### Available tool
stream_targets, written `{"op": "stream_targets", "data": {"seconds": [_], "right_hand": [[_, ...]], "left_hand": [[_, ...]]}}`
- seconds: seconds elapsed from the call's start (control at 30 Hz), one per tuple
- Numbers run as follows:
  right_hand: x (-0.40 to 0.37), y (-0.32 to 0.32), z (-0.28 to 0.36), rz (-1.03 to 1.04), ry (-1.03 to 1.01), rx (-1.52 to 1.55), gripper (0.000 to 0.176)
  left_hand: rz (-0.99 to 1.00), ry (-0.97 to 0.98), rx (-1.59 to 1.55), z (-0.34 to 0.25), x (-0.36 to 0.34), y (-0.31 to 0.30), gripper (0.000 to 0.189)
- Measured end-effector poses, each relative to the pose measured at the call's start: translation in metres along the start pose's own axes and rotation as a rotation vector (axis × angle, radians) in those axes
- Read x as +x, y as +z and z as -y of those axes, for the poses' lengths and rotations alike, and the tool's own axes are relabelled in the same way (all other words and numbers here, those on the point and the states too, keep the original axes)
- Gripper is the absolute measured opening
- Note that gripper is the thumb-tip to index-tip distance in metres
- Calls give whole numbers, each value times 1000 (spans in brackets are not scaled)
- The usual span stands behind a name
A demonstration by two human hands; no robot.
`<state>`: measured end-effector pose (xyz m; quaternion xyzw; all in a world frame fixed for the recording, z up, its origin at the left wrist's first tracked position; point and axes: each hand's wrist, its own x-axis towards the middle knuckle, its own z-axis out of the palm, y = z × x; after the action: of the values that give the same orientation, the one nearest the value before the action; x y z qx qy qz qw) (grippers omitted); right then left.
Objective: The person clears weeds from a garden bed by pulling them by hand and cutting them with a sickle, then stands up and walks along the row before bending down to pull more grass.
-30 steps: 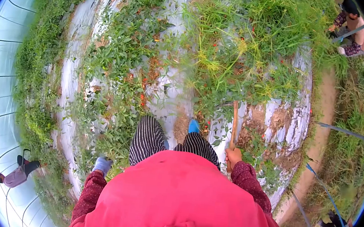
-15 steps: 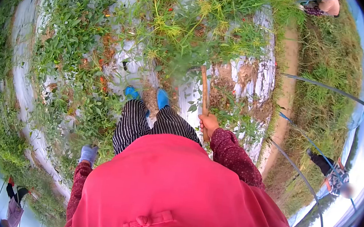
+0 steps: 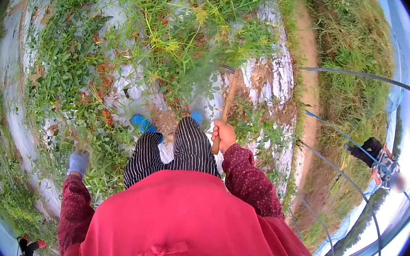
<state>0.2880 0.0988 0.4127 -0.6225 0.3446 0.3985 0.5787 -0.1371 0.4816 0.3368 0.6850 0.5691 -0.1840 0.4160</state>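
My right hand (image 3: 223,136) is bare and wrapped round the lower part of a long wooden handle. It belongs to a sickle (image 3: 229,98), whose thin dark blade shows only in part at the handle's far end, pointing left towards green weeds (image 3: 196,31). My left hand (image 3: 78,163), in a pale grey-lilac glove, is out to the left, low over leafy pepper plants (image 3: 69,72). Its fingertips are blurred, so I cannot see whether anything is in them. Red peppers (image 3: 106,114) lie among the leaves near my blue shoes (image 3: 143,124).
Silvery plastic mulch (image 3: 13,121) covers the rows between plants. On the right run a bare dirt strip (image 3: 309,49), tall grass (image 3: 360,49) and curved tunnel hoops (image 3: 367,77). A person (image 3: 376,160) is at far right; others show partly at the top right and bottom left.
The whole view has shifted. My left hand has moved outward to the left, and my right hand has come slightly left with the sickle. My right knee has moved forward, covering more of its shoe.
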Motion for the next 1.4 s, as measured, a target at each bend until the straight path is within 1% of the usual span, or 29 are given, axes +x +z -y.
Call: {"op": "stream_targets", "data": {"seconds": [0.07,0.1,0.13,0.17,0.2,0.27,0.3,0.33,0.4,0.5,0.57,0.63,0.7,0.73,0.77,0.8,0.83,0.87,0.9,0.93,1.0,1.03,1.07,1.13,1.17,1.23,1.27,1.33,1.4], "right_hand": [[15,7,14,25,-12,-13,11],[22,12,19,64,44,23,12],[32,14,21,100,102,62,14],[45,14,20,137,104,14,15],[56,15,18,178,130,-50,17],[71,20,12,219,150,-105,17],[85,20,5,242,134,-156,16],[96,21,-1,261,121,-199,15],[114,19,-9,274,198,-225,14],[135,19,-22,402,234,-287,15],[149,19,-29,482,233,-304,17],[159,21,-29,519,221,-350,21],[173,25,-29,556,223,-349,24],[182,26,-33,578,228,-334,25],[193,29,-44,577,192,-408,23],[197,27,-34,596,240,-384,26],[206,25,-45,590,128,-462,28],[215,26,-56,581,13,-539,30],[220,21,-47,602,39,-507,32],[226,19,-41,625,49,-513,32],[235,21,-28,645,103,-372,26],[242,22,-28,688,78,-336,29],[242,29,-45,585,-86,-198,27],[246,21,-23,567,-288,-261,24],[244,19,-15,576,-285,-256,24],[237,20,-8,469,-13,397,19],[237,18,-5,519,-2,380,19],[234,12,-3,621,-27,209,20],[234,6,-2,663,-18,177,21]], "left_hand": [[36,47,71,-20,2,5,28],[17,82,51,-21,3,11,26],[2,118,35,-38,3,15,25],[-16,172,56,-54,2,20,23],[-9,166,62,-73,7,20,23],[33,2,-2,-110,22,34,23],[33,1,11,-132,37,44,23],[21,61,100,-155,52,56,24],[13,177,284,-203,76,84,27],[12,456,374,-336,103,144,32],[122,480,413,-406,145,194,31],[155,610,452,-478,175,247,33],[186,598,626,-545,206,307,35],[167,664,647,-569,216,340,35],[153,731,668,-588,230,371,35],[223,721,533,-589,268,411,35],[288,704,396,-588,301,447,35],[298,603,430,-606,305,471,34],[307,502,463,-622,305,496,33],[311,502,477,-632,302,516,33],[383,233,337,-645,308,551,30],[195,1036,793,-605,387,580,23],[231,982,808,-604,401,596,23],[264,866,831,-619,401,626,23],[273,818,841,-625,401,637,22],[270,796,875,-628,406,655,22],[273,794,892,-630,407,662,22],[274,792,920,-632,407,672,21],[281,794,942,-631,406,678,21]]}}
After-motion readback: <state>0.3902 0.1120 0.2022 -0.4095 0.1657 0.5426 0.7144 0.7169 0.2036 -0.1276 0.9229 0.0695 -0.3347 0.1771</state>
